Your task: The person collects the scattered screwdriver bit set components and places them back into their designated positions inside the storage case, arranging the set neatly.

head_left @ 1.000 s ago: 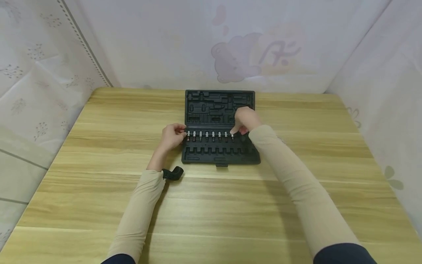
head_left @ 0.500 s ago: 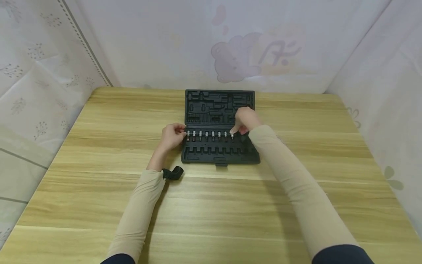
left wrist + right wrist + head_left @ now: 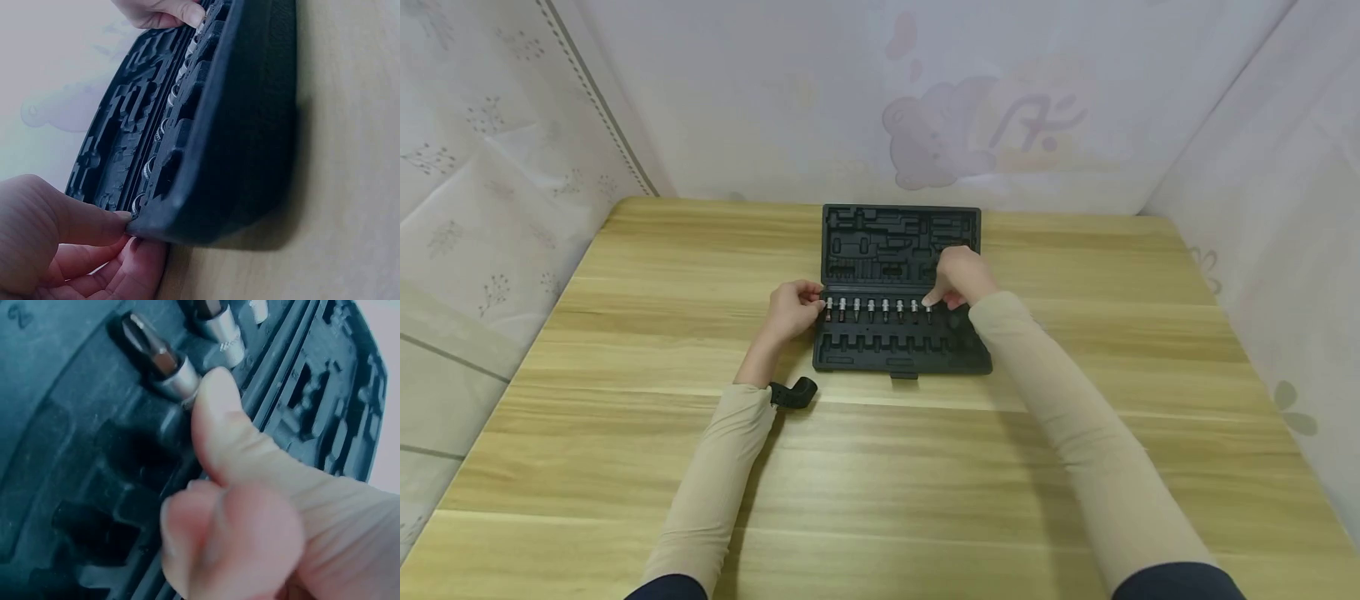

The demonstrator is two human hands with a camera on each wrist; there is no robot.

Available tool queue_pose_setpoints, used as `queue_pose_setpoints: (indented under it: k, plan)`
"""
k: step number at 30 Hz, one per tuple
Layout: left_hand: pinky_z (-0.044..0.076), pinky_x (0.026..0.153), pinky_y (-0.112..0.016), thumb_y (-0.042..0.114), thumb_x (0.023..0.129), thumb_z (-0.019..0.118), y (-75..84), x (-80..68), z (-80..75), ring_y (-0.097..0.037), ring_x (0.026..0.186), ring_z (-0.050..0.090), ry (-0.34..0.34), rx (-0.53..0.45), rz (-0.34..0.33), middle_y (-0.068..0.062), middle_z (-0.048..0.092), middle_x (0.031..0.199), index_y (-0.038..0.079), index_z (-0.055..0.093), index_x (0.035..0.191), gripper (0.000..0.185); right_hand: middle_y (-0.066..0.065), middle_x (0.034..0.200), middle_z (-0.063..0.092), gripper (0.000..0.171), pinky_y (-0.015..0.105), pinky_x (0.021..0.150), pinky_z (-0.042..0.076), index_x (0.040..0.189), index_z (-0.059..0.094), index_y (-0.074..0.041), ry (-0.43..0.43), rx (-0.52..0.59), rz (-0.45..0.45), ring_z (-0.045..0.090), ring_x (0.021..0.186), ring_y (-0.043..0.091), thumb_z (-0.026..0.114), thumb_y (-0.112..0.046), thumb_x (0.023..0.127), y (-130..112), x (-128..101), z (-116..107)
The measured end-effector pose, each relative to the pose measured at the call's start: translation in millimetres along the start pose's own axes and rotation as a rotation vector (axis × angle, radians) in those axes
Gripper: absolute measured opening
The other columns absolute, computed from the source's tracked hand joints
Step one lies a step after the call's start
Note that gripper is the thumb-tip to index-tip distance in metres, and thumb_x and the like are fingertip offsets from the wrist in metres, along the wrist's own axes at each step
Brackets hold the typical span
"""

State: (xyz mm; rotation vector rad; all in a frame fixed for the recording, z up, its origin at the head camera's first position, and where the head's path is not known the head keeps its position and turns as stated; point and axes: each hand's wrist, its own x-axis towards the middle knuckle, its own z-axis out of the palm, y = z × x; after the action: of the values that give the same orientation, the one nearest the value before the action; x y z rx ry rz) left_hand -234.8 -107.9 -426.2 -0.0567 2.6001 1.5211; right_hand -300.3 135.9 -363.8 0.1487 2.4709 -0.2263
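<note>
Open black tool case point(image 3: 901, 287) laid mid-table, left edge pinched by left hand point(image 3: 792, 310), rightmost bit point(image 3: 928, 311) pressed by right hand point(image 3: 958, 277) thumb, black strap point(image 3: 795, 393) nearby, wooden table point(image 3: 625, 350) enclosed by white patterned sheets point(image 3: 490, 150).

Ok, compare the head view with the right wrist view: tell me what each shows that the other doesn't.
Only the head view shows the table, the left hand at the left edge of the case, and the whole row of bits. Only the right wrist view shows, close up, a fingertip pressing the end bit. Both show the right hand and the open case.
</note>
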Motion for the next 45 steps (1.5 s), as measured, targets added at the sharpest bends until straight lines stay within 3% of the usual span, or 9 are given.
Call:
queue_pose_setpoints:
  k: [4,13,21,31,45]
  plan:
    - [0.049,0.059,-0.021,-0.003,0.087,0.057,0.7,0.1,0.3,-0.021,0.078,0.055,0.002,0.005,0.004,-0.016,0.059,0.092,-0.008,0.062,0.11,0.025,0.005,0.057,0.06,0.07,0.026,0.051,0.051,0.127,0.048,0.007,0.039,0.008,-0.06,0.057,0.047,0.013,0.079,-0.03,0.075,5,-1,4]
    - [0.051,0.059,-0.022,-0.003,0.087,0.057,1.1,-1.1,-0.2,-0.022,0.08,0.055,-0.01,-0.003,-0.008,-0.016,0.058,0.093,-0.008,0.061,0.112,0.026,0.006,0.056,0.062,0.03,0.028,0.051,0.055,0.09,0.065,0.004,0.084,0.139,-0.149,0.061,0.047,0.014,0.077,-0.022,0.079,15,0,15]
    - [0.05,0.059,-0.022,-0.002,0.087,0.057,1.7,-0.6,0.5,-0.022,0.08,0.056,-0.01,0.006,-0.006,-0.017,0.059,0.093,-0.008,0.061,0.112,0.025,0.004,0.053,0.061,0.022,0.028,0.054,0.056,0.086,0.068,0.003,0.042,0.29,-0.155,0.06,0.046,0.011,0.073,-0.018,0.082,21,-2,16]
    - [0.051,0.06,-0.023,-0.003,0.087,0.057,0.7,0.2,0.5,-0.022,0.08,0.056,-0.001,0.014,0.0,-0.017,0.059,0.094,-0.008,0.061,0.112,0.026,0.005,0.06,0.063,0.023,0.031,0.057,0.057,0.091,0.069,0.007,0.083,0.49,-0.237,0.061,0.049,0.012,0.066,-0.016,0.087,31,-12,14]
    - [0.051,0.058,-0.022,-0.003,0.087,0.057,1.2,-1.0,0.1,-0.021,0.077,0.055,-0.005,0.007,0.002,-0.017,0.058,0.092,-0.008,0.061,0.111,0.025,0.006,0.063,0.064,0.026,0.031,0.056,0.056,0.097,0.065,0.012,0.121,0.584,-0.328,0.062,0.051,0.011,0.062,-0.012,0.089,53,-22,16]
